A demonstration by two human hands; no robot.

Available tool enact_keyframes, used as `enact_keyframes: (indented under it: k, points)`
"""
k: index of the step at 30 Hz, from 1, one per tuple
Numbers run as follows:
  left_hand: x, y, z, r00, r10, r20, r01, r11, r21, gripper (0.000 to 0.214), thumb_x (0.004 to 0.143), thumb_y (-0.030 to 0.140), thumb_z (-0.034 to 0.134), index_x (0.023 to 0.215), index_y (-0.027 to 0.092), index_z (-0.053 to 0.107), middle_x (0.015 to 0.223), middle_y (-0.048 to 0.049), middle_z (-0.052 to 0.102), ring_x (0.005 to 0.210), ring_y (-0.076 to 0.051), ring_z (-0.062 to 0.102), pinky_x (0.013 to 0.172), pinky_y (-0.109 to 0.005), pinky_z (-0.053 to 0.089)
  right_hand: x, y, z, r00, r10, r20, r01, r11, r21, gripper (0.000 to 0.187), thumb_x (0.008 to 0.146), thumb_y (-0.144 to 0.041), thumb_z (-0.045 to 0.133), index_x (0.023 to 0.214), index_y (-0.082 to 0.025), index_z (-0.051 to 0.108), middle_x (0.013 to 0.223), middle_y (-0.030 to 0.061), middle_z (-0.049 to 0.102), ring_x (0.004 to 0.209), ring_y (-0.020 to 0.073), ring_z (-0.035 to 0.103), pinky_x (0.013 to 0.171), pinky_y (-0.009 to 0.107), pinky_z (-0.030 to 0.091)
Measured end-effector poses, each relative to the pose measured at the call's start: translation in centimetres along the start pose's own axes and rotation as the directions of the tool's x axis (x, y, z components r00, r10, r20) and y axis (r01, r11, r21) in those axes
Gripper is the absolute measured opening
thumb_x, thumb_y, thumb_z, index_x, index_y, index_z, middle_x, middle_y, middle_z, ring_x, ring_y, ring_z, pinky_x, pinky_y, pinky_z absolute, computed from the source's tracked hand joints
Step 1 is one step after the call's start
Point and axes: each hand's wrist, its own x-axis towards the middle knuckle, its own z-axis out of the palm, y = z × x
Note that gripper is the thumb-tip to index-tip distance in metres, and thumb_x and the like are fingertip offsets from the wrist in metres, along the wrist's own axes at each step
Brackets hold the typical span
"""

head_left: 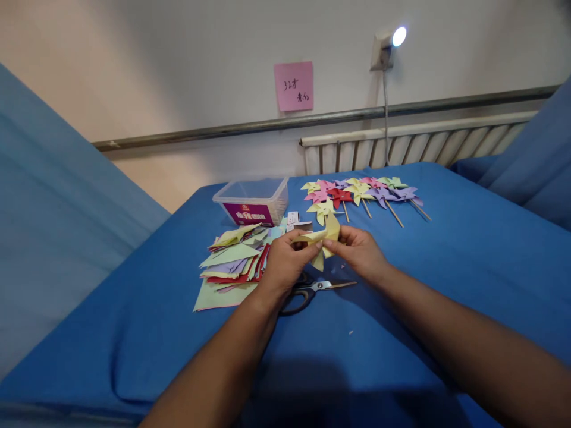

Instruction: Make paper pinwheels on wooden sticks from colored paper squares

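Between my two hands is a yellow paper pinwheel (331, 229), its blades partly folded in toward the middle. My left hand (285, 257) is closed on its left side, thumb near the center. From the right, my right hand (360, 248) pinches it, thumb and fingers also close to the center. Whether a pin or stick is in it cannot be seen. Just below my hands lie dark-handled scissors (320, 286), blades pointing right. A stack of cut colored paper (232, 267) in green, yellow, purple and red sits left of my left hand, partly covered by it.
Behind the paper stands a clear plastic box (250, 199) with a purple label. Several finished pinwheels on sticks (359, 191) lie at the back right. Small white boxes (293, 220) sit behind my left hand. A blue cloth (156, 297) covers the table, which meets the wall.
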Motion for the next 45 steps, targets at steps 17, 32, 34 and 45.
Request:
enact_keyframes:
  k: [17,32,34,45]
  points:
    - [0.2,-0.3,-0.4,0.997,0.071,-0.011,-0.068,0.989,0.133,0.026,0.060,0.033,0.077,0.075,0.015,0.064,0.063,0.0023,0.059,0.056,-0.011,0.053,0.055,-0.023,0.040,0.0,-0.6,-0.4,0.998,0.064,0.023,-0.063,0.997,-0.034,0.027,0.066,-0.038,0.076,0.082,-0.018,0.067,0.081,0.0023,0.069,0.071,0.0154,0.063,0.073,0.033,0.051]
    - [0.1,-0.3,0.2,0.991,0.067,-0.116,-0.076,0.994,-0.073,0.037,0.063,0.023,0.077,0.097,0.015,0.064,0.095,-0.0077,0.071,0.084,-0.017,0.065,0.080,-0.030,0.049,0.7,0.9,-0.6,0.948,-0.218,-0.234,0.161,0.958,-0.238,0.019,0.077,-0.037,0.068,0.077,-0.019,0.064,0.076,0.0033,0.066,0.070,0.0182,0.060,0.068,0.033,0.048]
    - [-0.1,-0.1,0.3,0.982,0.108,-0.155,-0.104,0.994,0.030,0.029,0.066,0.023,0.074,0.092,0.015,0.067,0.092,-0.0079,0.071,0.081,-0.017,0.064,0.079,-0.030,0.049,0.8,0.5,-1.0,0.887,-0.401,-0.231,0.280,0.863,-0.421,0.013,0.080,-0.032,0.065,0.076,-0.020,0.063,0.078,0.0036,0.065,0.075,0.0188,0.060,0.071,0.034,0.047]
    - [-1.3,-0.3,1.6,0.999,-0.025,0.042,0.037,0.949,-0.314,0.022,0.061,0.020,0.075,0.082,0.017,0.073,0.084,-0.0048,0.071,0.083,-0.017,0.060,0.079,-0.028,0.046,-0.1,-1.6,-1.0,0.505,-0.787,0.354,0.533,-0.038,-0.845,0.009,0.086,-0.014,0.057,0.091,-0.021,0.061,0.095,0.0041,0.068,0.083,0.0178,0.060,0.081,0.038,0.037]
